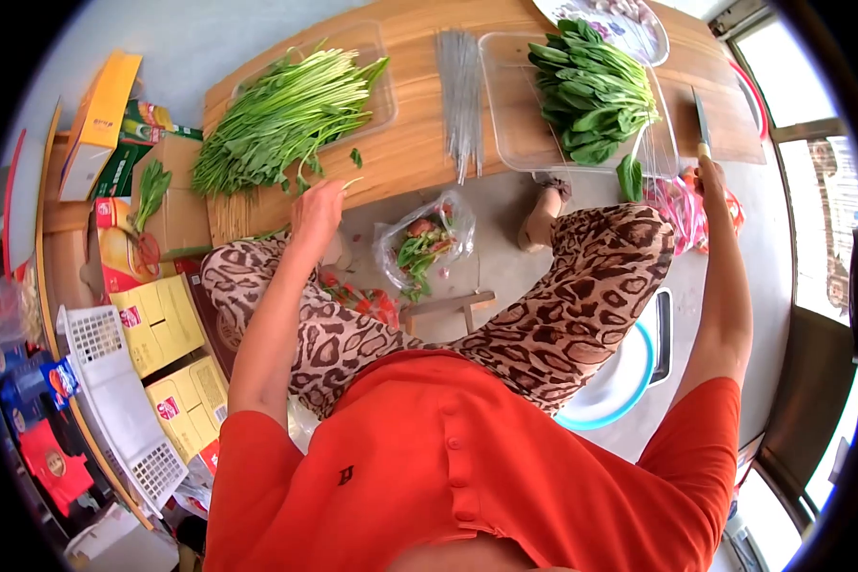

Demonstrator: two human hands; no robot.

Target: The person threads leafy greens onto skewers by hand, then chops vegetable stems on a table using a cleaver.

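Note:
My right hand (709,179) is closed around the wooden handle of a knife (702,119), whose blade points away from me over the table's right part. My left hand (316,214) is closed at the table's near edge, with a thin pale stem (353,182) sticking out from its fingers. Just beyond it lies a large heap of long-stemmed greens (296,105), partly in a clear tray (383,95). Broad-leaved greens (596,91) are piled in another clear plastic tray (510,114) on the right. Between the trays is a bundle of thin metal skewers (460,95).
A patterned plate (643,38) with pale pieces stands at the back right of the wooden table (415,71). Below, a clear bag (425,243) holds vegetable scraps. Cardboard boxes (157,324) and a white basket (114,400) are at left; a blue-rimmed basin (620,381) sits at right.

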